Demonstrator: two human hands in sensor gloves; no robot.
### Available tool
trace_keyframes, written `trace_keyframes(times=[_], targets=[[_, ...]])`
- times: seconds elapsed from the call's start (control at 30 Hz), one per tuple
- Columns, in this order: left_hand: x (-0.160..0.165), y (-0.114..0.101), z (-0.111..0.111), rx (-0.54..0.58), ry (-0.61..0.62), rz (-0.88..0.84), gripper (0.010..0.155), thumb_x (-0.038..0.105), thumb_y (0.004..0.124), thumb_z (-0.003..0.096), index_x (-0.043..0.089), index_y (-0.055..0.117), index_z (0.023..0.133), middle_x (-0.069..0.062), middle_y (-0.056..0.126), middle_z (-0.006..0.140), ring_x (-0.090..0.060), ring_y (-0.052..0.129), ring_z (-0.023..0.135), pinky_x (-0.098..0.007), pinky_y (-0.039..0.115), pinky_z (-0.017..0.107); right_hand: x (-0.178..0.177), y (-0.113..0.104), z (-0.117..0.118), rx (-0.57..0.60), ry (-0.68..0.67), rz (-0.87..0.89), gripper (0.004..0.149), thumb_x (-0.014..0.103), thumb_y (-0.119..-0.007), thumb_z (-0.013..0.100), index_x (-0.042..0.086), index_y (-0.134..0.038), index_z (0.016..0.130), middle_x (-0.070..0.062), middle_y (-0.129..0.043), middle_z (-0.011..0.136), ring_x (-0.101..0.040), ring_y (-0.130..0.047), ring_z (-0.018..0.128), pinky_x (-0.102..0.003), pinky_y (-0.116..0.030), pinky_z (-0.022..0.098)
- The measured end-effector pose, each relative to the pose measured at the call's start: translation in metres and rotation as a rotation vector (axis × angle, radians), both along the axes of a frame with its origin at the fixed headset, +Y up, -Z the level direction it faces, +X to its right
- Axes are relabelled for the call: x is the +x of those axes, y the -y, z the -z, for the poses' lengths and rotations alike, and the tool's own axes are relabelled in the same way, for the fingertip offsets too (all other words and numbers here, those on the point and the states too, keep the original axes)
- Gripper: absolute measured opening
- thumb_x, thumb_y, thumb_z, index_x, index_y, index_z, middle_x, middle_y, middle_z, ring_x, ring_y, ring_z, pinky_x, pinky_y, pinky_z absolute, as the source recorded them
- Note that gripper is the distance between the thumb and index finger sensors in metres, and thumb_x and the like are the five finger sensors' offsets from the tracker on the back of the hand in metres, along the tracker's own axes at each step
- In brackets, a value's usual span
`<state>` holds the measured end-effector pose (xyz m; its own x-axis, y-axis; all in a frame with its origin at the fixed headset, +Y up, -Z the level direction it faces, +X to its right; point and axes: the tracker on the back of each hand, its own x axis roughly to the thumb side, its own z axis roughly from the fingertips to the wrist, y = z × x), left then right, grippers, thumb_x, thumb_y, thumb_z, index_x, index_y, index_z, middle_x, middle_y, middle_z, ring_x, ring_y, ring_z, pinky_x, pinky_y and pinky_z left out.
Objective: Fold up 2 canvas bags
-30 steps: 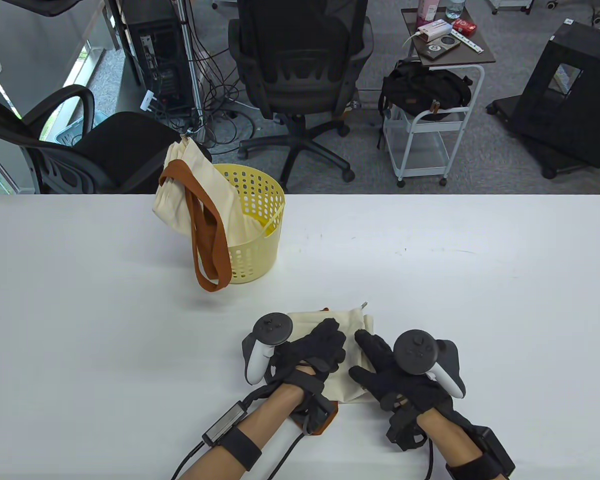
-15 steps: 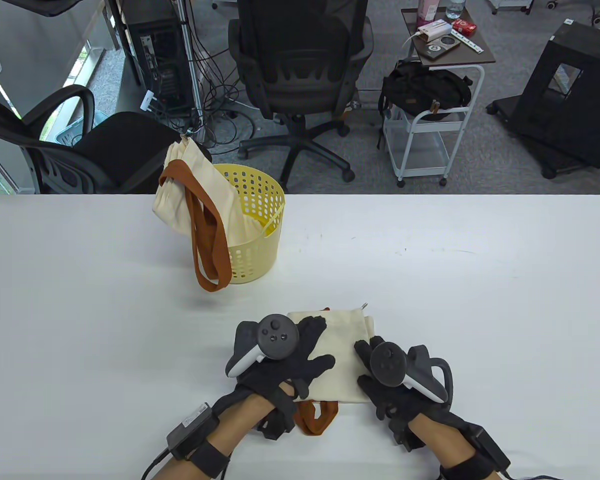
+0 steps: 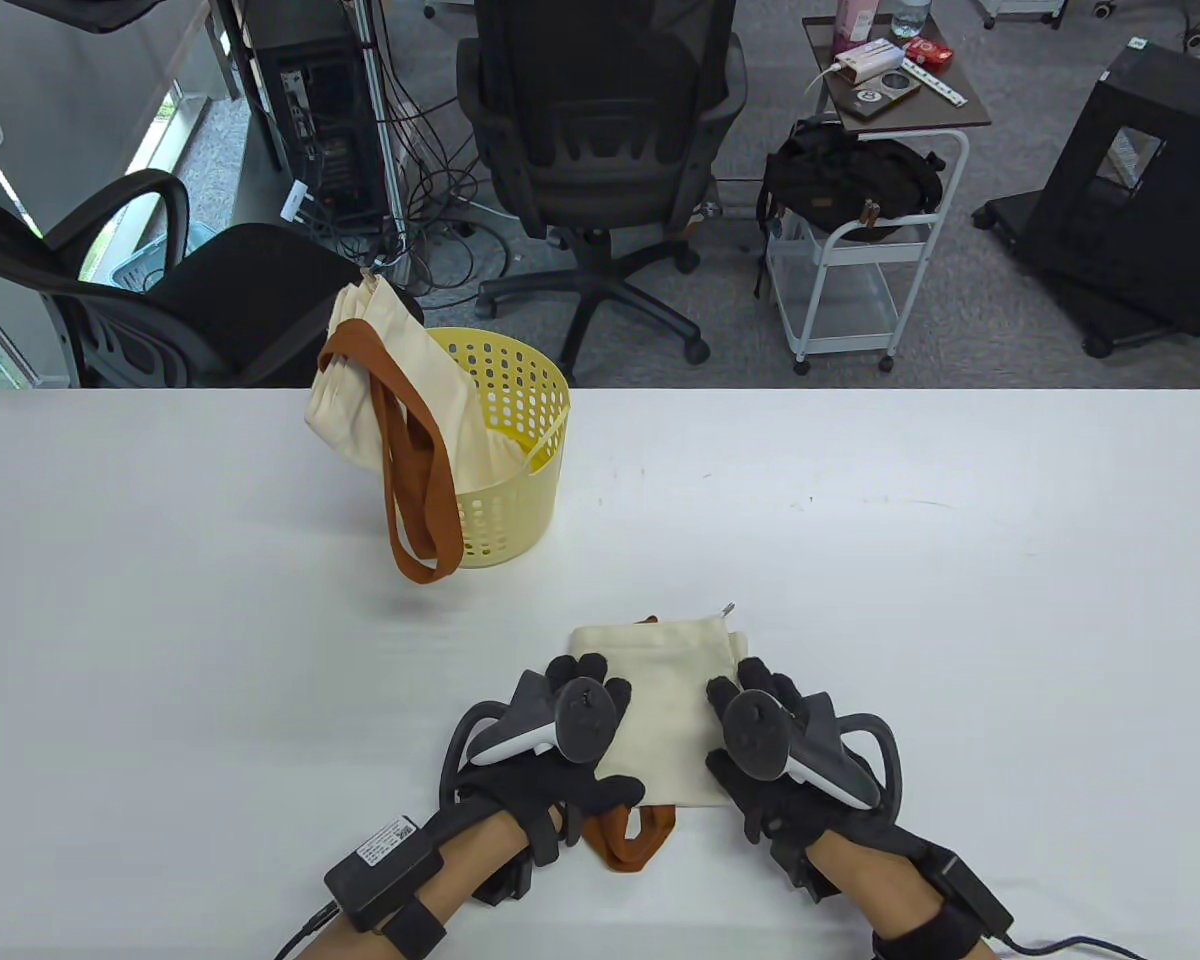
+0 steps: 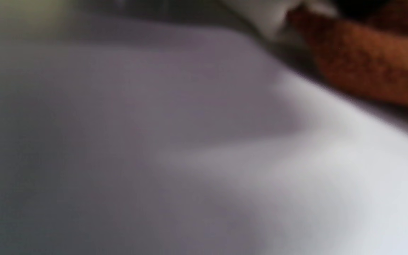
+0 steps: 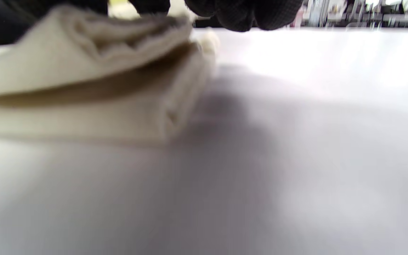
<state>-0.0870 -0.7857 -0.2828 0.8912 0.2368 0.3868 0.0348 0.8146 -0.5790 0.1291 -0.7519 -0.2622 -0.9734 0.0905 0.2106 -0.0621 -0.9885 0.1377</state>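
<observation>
1. The folded canvas bag (image 3: 660, 715) lies flat on the white table (image 3: 910, 560), well on the near side of the yellow basket (image 3: 505, 450) and a little to its right. It reads as a compact cream rectangle of several stacked layers; the right wrist view shows those layers (image 5: 83, 88) piled one on another with a rounded fold edge.

2. The left hand (image 3: 570, 740) rests on the left edge of this bag, fingers laid on the cloth. I judge it is pressing the fold flat so the layers do not spring open; whether it pinches the edge I cannot tell, since the tracker hides the palm.

3. The right hand (image 3: 770, 745) sits at the right edge of the same bag, fingertips (image 5: 246, 14) on or just over the top layer. It seems to steady or square that side. Its grasp is not clear either.

4. Brown straps (image 3: 630, 835) poke out from the near edge of the folded bag, on the side away from the basket, beside the left wrist. The left wrist view shows a blurred brown band (image 4: 367, 67) close by. They probably still need tucking.

5. The second canvas bag (image 3: 380, 385) hangs unfolded over the left rim of the basket, its brown handles (image 3: 415, 500) dangling down the basket's outside to the table. By my judgement it is the half of the task not yet done.
</observation>
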Motion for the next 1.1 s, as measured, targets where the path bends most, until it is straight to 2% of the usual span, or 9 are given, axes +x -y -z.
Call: trace_keyframes(times=[0.13, 0.3, 0.43, 0.63, 0.7, 0.8, 0.93, 1.03, 1.1], targets=[[0.001, 0.000, 0.000, 0.006, 0.003, 0.016, 0.096, 0.066, 0.068, 0.0352, 0.031, 0.008, 0.103, 0.002, -0.014, 0.105, -0.036, -0.010, 0.104, -0.062, 0.012, 0.077, -0.026, -0.010, -0.005, 0.100, -0.100, -0.002, 0.066, 0.046, -0.079, 0.046, 0.027, -0.055, 0.105, -0.009, -0.041, 0.116, -0.039, -0.046, 0.106, -0.056, -0.049, 0.076], [0.001, 0.000, 0.000, 0.008, 0.002, 0.027, 0.096, 0.066, 0.067, 0.0347, 0.031, 0.008, 0.102, 0.003, -0.014, 0.105, -0.036, -0.009, 0.104, -0.062, 0.012, 0.078, -0.042, 0.010, 0.004, -0.031, -0.203, 0.013, 0.070, 0.051, -0.078, 0.045, 0.028, -0.050, 0.106, -0.008, -0.040, 0.116, -0.037, -0.043, 0.106, -0.055, -0.047, 0.076], [0.001, 0.001, 0.001, 0.007, 0.000, 0.035, 0.096, 0.067, 0.066, 0.0346, 0.031, 0.010, 0.103, 0.003, -0.013, 0.106, -0.036, -0.009, 0.104, -0.062, 0.012, 0.078, -0.033, 0.028, 0.011, -0.153, -0.176, -0.004, 0.074, 0.058, -0.068, 0.046, 0.034, -0.034, 0.107, 0.002, -0.024, 0.116, -0.026, -0.024, 0.108, -0.050, -0.031, 0.079], [-0.002, 0.001, 0.001, 0.007, -0.006, 0.059, 0.095, 0.069, 0.064, 0.0343, 0.032, 0.009, 0.103, 0.004, -0.013, 0.105, -0.036, -0.006, 0.105, -0.061, 0.013, 0.078, -0.009, 0.029, 0.011, -0.166, -0.085, -0.022, 0.076, 0.059, -0.070, 0.044, 0.033, -0.037, 0.106, 0.006, -0.022, 0.116, -0.023, -0.021, 0.108, -0.053, -0.030, 0.078], [-0.002, 0.001, 0.001, 0.009, -0.006, 0.060, 0.095, 0.069, 0.064, 0.0343, 0.032, 0.009, 0.103, 0.004, -0.012, 0.106, -0.037, -0.006, 0.106, -0.061, 0.013, 0.078, 0.003, 0.034, 0.012, -0.180, -0.033, -0.021, 0.075, 0.059, -0.070, 0.044, 0.036, -0.035, 0.106, 0.007, -0.018, 0.116, -0.032, -0.019, 0.107, -0.054, -0.030, 0.078], [-0.002, 0.002, 0.001, 0.010, -0.005, 0.053, 0.095, 0.069, 0.064, 0.0346, 0.031, 0.009, 0.103, 0.004, -0.013, 0.106, -0.037, -0.006, 0.105, -0.061, 0.013, 0.078, 0.002, 0.036, 0.012, -0.185, -0.051, -0.008, 0.074, 0.056, -0.069, 0.045, 0.034, -0.034, 0.106, 0.005, -0.017, 0.115, -0.027, -0.024, 0.108, -0.052, -0.033, 0.078], [-0.004, 0.003, 0.002, 0.001, -0.007, 0.036, 0.093, 0.069, 0.062, 0.0360, 0.033, 0.008, 0.103, 0.006, -0.014, 0.105, -0.036, -0.007, 0.105, -0.061, 0.012, 0.078, 0.002, 0.037, 0.013, -0.206, -0.065, 0.009, 0.074, 0.054, -0.069, 0.046, 0.031, -0.033, 0.106, 0.002, -0.016, 0.114, -0.029, -0.025, 0.107, -0.052, -0.035, 0.078], [-0.010, -0.002, 0.002, 0.037, -0.019, 0.041, 0.090, 0.068, 0.063, 0.0358, 0.036, 0.013, 0.104, 0.008, -0.009, 0.108, -0.037, -0.006, 0.106, -0.062, 0.014, 0.078, 0.001, 0.037, 0.013, -0.202, -0.068, 0.003, 0.074, 0.053, -0.068, 0.046, 0.031, -0.033, 0.106, 0.001, -0.015, 0.114, -0.030, -0.025, 0.107, -0.052, -0.035, 0.078], [-0.021, -0.011, 0.002, 0.092, -0.034, 0.061, 0.089, 0.066, 0.064, 0.0357, 0.034, 0.018, 0.105, 0.003, -0.004, 0.111, -0.037, -0.004, 0.107, -0.063, 0.014, 0.078, 0.002, 0.038, 0.013, -0.204, -0.068, 0.004, 0.074, 0.053, -0.068, 0.046, 0.031, -0.032, 0.106, 0.001, -0.015, 0.114, -0.030, -0.025, 0.107, -0.052, -0.035, 0.078]])
